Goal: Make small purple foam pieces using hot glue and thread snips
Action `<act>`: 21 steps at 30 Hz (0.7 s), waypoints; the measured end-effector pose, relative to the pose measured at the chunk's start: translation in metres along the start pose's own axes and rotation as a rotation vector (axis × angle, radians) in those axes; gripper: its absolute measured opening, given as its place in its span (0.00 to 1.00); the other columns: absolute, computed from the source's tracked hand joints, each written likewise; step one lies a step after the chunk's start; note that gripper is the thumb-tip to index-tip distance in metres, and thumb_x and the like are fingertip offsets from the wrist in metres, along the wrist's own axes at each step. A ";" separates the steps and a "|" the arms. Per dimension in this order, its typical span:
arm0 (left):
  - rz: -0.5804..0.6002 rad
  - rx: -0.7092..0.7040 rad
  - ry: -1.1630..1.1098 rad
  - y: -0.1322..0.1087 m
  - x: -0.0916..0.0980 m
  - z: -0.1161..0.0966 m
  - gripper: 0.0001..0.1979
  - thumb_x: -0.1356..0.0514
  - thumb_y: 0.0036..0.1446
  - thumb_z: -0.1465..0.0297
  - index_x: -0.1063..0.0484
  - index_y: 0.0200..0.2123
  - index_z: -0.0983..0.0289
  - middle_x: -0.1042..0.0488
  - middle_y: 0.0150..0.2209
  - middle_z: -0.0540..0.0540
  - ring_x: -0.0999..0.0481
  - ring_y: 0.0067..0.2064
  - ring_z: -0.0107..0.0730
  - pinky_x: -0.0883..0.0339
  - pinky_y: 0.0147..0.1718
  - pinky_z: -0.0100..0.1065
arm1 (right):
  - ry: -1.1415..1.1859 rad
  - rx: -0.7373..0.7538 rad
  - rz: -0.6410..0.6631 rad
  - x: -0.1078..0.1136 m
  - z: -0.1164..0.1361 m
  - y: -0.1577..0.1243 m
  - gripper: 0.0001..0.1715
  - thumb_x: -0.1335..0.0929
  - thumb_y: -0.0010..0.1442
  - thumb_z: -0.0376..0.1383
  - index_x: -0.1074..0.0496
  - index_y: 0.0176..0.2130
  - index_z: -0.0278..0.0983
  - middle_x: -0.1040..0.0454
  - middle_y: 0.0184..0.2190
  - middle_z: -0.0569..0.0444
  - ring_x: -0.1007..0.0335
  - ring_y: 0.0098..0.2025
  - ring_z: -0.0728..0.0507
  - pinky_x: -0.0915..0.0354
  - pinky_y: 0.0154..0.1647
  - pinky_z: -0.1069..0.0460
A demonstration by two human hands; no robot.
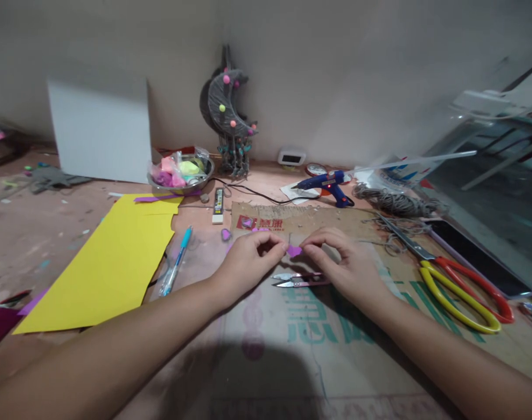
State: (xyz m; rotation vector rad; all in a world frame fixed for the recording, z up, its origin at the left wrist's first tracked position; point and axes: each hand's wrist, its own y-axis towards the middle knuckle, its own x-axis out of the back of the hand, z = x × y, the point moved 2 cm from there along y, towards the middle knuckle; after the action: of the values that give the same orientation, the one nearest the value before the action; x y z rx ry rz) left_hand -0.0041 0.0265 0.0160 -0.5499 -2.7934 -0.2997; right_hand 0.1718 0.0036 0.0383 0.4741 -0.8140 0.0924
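Observation:
Both hands meet over a flattened cardboard sheet [336,326] on the table. My left hand [248,262] and my right hand [342,265] pinch a small purple paper piece [294,251] between their fingertips, one from each side. Just below the hands lie small thread snips [298,281] on the cardboard. Another small purple piece [226,234] lies left of my left hand.
A yellow paper sheet [111,262] and a blue pen [176,262] lie to the left. Large scissors with yellow and red handles [458,286] lie right. A blue glue gun [329,185], twine [395,203], a metal bowl of pompoms [182,172] and a moon-shaped ornament [228,111] stand behind.

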 end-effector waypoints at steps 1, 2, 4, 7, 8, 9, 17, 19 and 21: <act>0.001 -0.007 0.006 0.000 0.000 0.000 0.11 0.46 0.57 0.66 0.28 0.29 0.65 0.26 0.29 0.51 0.28 0.32 0.29 0.37 0.32 0.29 | 0.030 -0.005 0.033 -0.001 0.002 0.000 0.08 0.36 0.60 0.36 0.30 0.30 0.39 0.28 0.29 0.54 0.32 0.35 0.45 0.37 0.39 0.49; 0.005 -0.011 0.011 0.000 0.000 0.000 0.11 0.46 0.57 0.66 0.28 0.30 0.65 0.26 0.29 0.51 0.28 0.32 0.29 0.37 0.33 0.29 | 0.056 -0.009 0.060 -0.002 0.003 0.000 0.08 0.36 0.60 0.36 0.30 0.29 0.39 0.28 0.29 0.54 0.32 0.34 0.45 0.37 0.39 0.49; 0.015 -0.018 0.020 0.000 -0.001 0.000 0.11 0.47 0.58 0.66 0.28 0.30 0.65 0.27 0.29 0.51 0.29 0.33 0.29 0.37 0.33 0.29 | 0.097 -0.017 0.088 -0.004 0.005 0.000 0.08 0.36 0.60 0.36 0.30 0.29 0.39 0.28 0.28 0.54 0.32 0.34 0.45 0.37 0.38 0.49; -0.006 -0.036 0.042 -0.001 -0.002 0.001 0.09 0.45 0.57 0.65 0.29 0.35 0.64 0.27 0.32 0.52 0.29 0.33 0.29 0.36 0.33 0.30 | 0.105 -0.028 0.058 -0.006 0.007 -0.002 0.09 0.36 0.60 0.36 0.31 0.29 0.39 0.28 0.28 0.54 0.32 0.33 0.45 0.37 0.37 0.49; -0.031 -0.049 0.056 -0.002 -0.001 0.000 0.09 0.44 0.56 0.65 0.30 0.37 0.64 0.27 0.33 0.52 0.29 0.34 0.29 0.36 0.33 0.30 | 0.087 -0.037 0.032 -0.006 0.007 -0.002 0.08 0.36 0.60 0.36 0.31 0.29 0.39 0.28 0.27 0.54 0.32 0.33 0.45 0.37 0.37 0.49; -0.067 -0.069 0.075 -0.003 -0.001 0.000 0.09 0.43 0.55 0.65 0.31 0.38 0.64 0.27 0.34 0.53 0.29 0.34 0.29 0.36 0.33 0.30 | 0.064 -0.048 0.007 -0.006 0.007 -0.003 0.08 0.36 0.59 0.36 0.31 0.28 0.39 0.28 0.27 0.54 0.33 0.32 0.45 0.37 0.36 0.50; -0.072 -0.271 0.239 -0.005 -0.001 -0.002 0.07 0.44 0.57 0.68 0.26 0.37 0.62 0.23 0.37 0.53 0.26 0.40 0.31 0.35 0.42 0.33 | -0.004 0.008 -0.043 -0.010 0.006 -0.004 0.07 0.35 0.59 0.34 0.33 0.28 0.38 0.29 0.27 0.55 0.33 0.32 0.46 0.38 0.36 0.50; -0.056 -0.282 0.235 -0.005 -0.002 -0.001 0.09 0.44 0.57 0.67 0.26 0.39 0.61 0.22 0.39 0.54 0.25 0.41 0.32 0.35 0.44 0.34 | 0.005 0.029 -0.050 -0.011 0.006 -0.005 0.07 0.36 0.59 0.34 0.33 0.29 0.38 0.29 0.28 0.54 0.33 0.33 0.46 0.38 0.37 0.50; -0.025 -0.273 0.219 -0.006 -0.004 0.000 0.10 0.43 0.56 0.66 0.25 0.40 0.61 0.22 0.40 0.54 0.25 0.41 0.33 0.35 0.44 0.35 | 0.024 0.045 -0.031 -0.011 0.007 -0.005 0.06 0.37 0.61 0.34 0.33 0.31 0.38 0.28 0.30 0.53 0.33 0.35 0.45 0.37 0.38 0.49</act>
State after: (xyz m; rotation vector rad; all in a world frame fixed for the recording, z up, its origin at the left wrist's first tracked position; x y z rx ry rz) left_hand -0.0028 0.0199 0.0136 -0.5078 -2.5641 -0.7096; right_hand 0.1608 -0.0027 0.0321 0.5267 -0.7826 0.0877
